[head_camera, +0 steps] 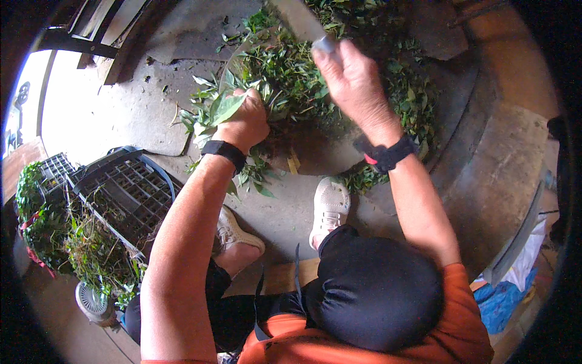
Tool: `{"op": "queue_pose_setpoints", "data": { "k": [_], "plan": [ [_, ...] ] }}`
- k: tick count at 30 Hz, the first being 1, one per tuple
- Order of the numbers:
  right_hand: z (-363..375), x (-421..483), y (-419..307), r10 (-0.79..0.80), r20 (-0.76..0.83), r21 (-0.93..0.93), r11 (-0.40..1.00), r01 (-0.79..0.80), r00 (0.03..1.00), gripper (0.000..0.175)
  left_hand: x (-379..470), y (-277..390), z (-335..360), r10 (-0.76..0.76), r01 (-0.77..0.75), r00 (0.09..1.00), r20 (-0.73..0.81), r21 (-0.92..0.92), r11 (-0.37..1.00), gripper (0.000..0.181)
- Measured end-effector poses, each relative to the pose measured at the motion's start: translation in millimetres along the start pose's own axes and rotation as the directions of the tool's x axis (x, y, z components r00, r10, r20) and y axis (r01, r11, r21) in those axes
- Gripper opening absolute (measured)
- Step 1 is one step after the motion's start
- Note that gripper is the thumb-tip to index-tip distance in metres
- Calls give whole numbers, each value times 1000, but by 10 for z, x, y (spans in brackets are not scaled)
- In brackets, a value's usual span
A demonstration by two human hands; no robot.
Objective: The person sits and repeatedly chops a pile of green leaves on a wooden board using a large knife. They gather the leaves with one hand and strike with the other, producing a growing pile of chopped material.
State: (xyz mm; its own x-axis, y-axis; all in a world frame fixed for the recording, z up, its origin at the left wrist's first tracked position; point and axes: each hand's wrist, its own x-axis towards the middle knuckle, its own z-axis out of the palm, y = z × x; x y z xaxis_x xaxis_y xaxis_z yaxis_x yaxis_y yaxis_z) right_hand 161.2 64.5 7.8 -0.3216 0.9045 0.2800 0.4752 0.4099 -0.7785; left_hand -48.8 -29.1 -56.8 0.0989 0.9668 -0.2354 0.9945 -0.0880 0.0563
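My left hand (pixel 245 118) is closed around a bunch of leafy green stems (pixel 207 111), whose leaves stick out on both sides of the fist. In my right hand (pixel 357 84) is the handle of a knife (pixel 298 20); its broad blade points up and away to the left, blurred, above the greens. Chopped leaves (pixel 291 73) lie heaped on a round board (pixel 318 157) on the floor in front of my feet. The near rim of the board shows bare, while the heap hides much of the rest.
On the left lies a black plastic crate (pixel 127 195), with uncut greens (pixel 100 250) beside it. A round grey vented object (pixel 93 298) stands below them. More cut leaves (pixel 413 100) spread right of the board. Blue plastic sheeting (pixel 504 305) lies at the lower right.
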Motion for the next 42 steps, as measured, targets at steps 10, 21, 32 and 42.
{"op": "queue_pose_setpoints", "data": {
  "k": [10,21,32,42],
  "plan": [
    [202,-330,3,252,324,-151,965,-213,912,32,-53,87,-177,-40,40,999,-27,-10,999,20],
    [238,-224,-179,103,226,69,990,-122,969,29,-81,41,-116,183,-180,971,-152,34,983,25],
    [36,110,-356,-66,97,212,976,44,993,29,-74,86,-46,82,-81,987,-137,13,997,20],
    [90,-136,-143,252,361,-190,962,-194,898,32,-115,196,-92,-21,28,987,-162,42,999,16]
  ]
}}
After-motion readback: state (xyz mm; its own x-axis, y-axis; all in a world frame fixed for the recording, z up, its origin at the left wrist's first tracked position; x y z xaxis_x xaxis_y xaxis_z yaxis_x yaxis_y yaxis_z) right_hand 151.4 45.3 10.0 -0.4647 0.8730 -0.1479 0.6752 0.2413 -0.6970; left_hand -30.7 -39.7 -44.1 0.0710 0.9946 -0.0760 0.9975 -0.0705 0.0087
